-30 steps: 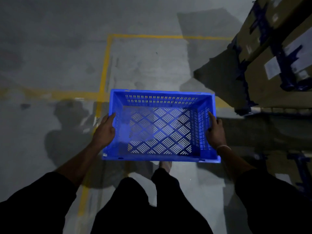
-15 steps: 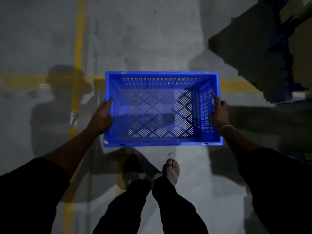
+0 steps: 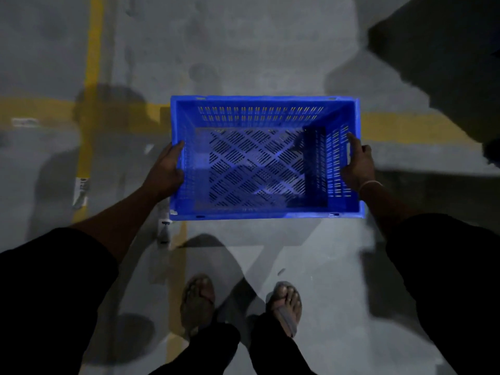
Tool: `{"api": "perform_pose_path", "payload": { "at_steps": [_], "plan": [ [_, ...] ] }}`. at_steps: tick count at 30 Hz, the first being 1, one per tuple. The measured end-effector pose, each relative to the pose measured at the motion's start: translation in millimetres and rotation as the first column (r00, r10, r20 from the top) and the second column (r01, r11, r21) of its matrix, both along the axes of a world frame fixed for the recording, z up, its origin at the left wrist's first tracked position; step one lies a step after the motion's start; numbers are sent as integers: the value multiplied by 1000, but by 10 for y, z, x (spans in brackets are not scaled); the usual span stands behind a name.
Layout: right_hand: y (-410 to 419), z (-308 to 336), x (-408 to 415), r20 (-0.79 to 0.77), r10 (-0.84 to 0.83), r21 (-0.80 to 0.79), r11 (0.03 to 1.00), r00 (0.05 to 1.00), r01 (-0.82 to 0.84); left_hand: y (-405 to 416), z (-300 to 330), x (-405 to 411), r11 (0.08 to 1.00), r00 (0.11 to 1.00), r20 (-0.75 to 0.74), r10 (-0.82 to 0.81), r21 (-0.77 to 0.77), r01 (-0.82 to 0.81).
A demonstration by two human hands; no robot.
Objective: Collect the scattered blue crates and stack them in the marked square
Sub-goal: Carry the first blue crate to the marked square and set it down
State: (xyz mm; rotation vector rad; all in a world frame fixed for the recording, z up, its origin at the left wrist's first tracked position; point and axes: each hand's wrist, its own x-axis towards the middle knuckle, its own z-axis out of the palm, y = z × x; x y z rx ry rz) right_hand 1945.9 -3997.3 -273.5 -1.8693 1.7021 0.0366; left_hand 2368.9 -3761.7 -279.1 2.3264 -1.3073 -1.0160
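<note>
I carry an empty blue crate with slotted walls and a lattice floor, level, above the grey floor. My left hand grips its left wall, thumb over the rim. On the opposite side my right hand holds the right wall, thumb hooked inside the rim. Yellow floor lines mark a square; one runs up the left, another crosses behind the crate. The crate hangs over that crossing line.
My two sandalled feet stand on the concrete below the crate, near a yellow line. A dark shadowed mass fills the upper right. A paper scrap lies on the left line.
I have stepped forward with the crate; the yellow lines slid toward me and the cardboard boxes at the right left the view. Both hands kept their hold.
</note>
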Motion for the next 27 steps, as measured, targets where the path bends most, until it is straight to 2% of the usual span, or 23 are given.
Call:
{"api": "perform_pose_path", "payload": {
  "at_steps": [6, 14, 16, 21, 27],
  "plan": [
    [-137, -260, 4, -7, 7, 8, 1000, 1000, -7, -152, -215, 8, 997, 996, -53, 70, 42, -68],
    [-79, -142, 17, -30, 28, 76, 997, 999, -26, -206, 43, -88, 992, 994, -98, 56, 115, -45],
    [-43, -53, 19, -26, 42, 104, 994, 999, -39, -242, 208, -192, 992, 993, -99, 69, 112, -58],
    [68, 265, 60, -23, 90, 165, 983, 996, -85, -235, 472, -353, 992, 998, -68, -19, 123, 27],
    [389, 962, 185, 82, 80, 163, 982, 993, -92, -204, 1147, -660, 995, 992, -113, -56, 81, 65]
  ]
}}
